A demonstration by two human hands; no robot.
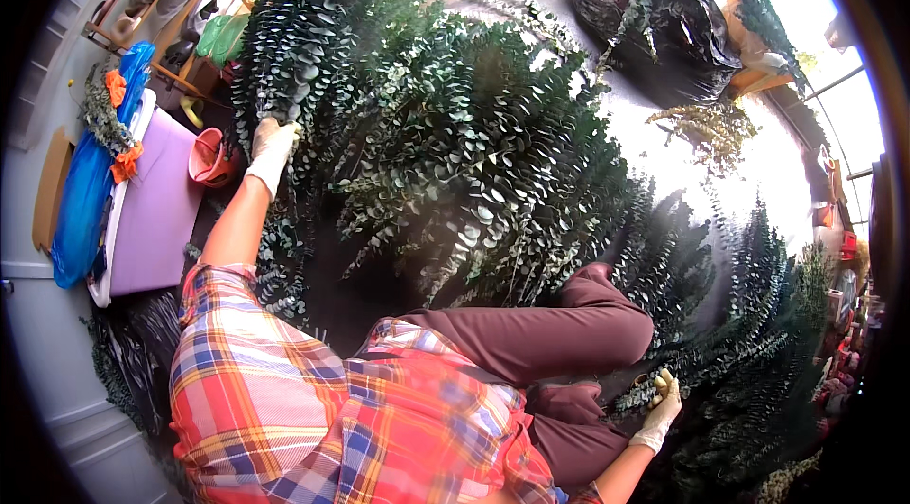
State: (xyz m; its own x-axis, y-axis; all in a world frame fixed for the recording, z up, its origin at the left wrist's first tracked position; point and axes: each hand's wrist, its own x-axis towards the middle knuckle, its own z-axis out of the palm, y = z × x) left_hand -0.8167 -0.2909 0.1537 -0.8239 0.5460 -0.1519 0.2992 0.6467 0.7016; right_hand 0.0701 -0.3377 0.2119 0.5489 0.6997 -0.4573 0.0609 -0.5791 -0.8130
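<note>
My left hand (272, 148), in a pale glove, reaches to the far left and is closed round the stems of a eucalyptus branch (301, 49). Small round grey-green leaves hang about its fingers. Beside it a large heap of cut eucalyptus (464, 115) spreads in front of my bent legs. Down at the right, my gloved right hand (661, 412) has its fingers curled, close to a leafy sprig (633, 397). Whatever lies inside those fingers is too small to make out. More eucalyptus branches (749, 343) lie right beside that hand.
On the left stand a purple tub (156, 205), a pink container (212, 159), a blue plastic bag (85, 191) and a shoe rack (152, 1). A black plastic bag (678, 30) sits at the far right. Yellowish cuttings (711, 129) lie on the bright floor.
</note>
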